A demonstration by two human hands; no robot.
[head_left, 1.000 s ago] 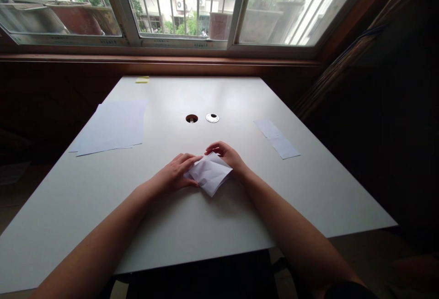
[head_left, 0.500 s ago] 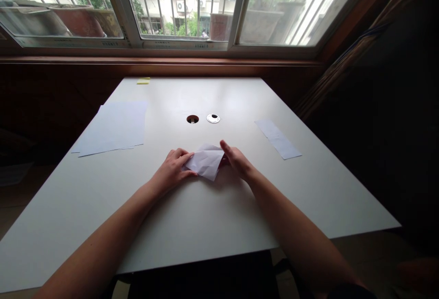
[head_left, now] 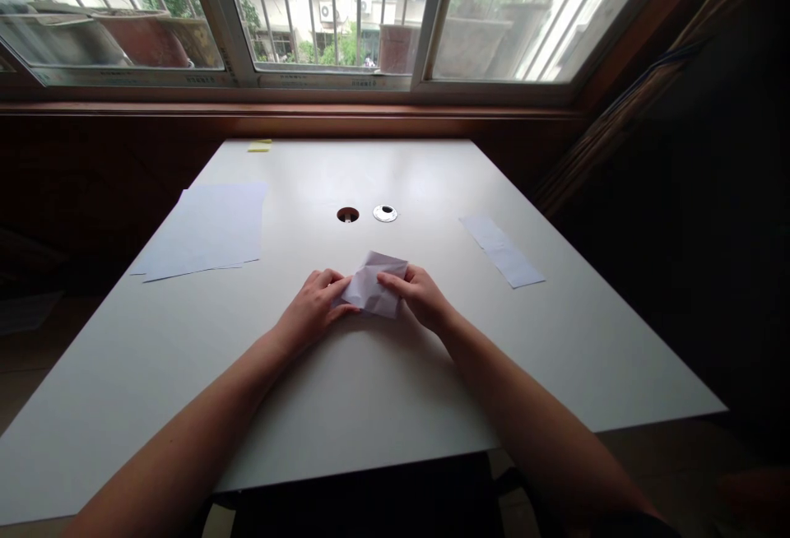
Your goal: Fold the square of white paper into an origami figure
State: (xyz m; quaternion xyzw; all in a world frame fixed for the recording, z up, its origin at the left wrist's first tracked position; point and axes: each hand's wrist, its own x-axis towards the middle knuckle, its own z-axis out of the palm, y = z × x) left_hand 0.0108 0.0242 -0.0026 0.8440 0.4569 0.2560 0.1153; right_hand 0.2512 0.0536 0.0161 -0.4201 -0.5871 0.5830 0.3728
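Observation:
A small folded sheet of white paper, creased across its face, is held between both hands over the middle of the white table. My left hand grips its left edge, thumb at the near side and fingers at the far side. On the right, my right hand pinches the paper, with the thumb lying on top of it and the other fingers curled mostly out of sight behind. The underside of the paper is hidden.
Large white sheets lie on the table's left side. A narrow paper strip rests at the right. Beyond the hands are a round hole and a metal ring cover. Yellow sticky notes sit at the far edge, below the window.
My right thumb, raised before, has come down onto the paper. The paper has tilted, its far corner now standing higher. My left hand has barely shifted.

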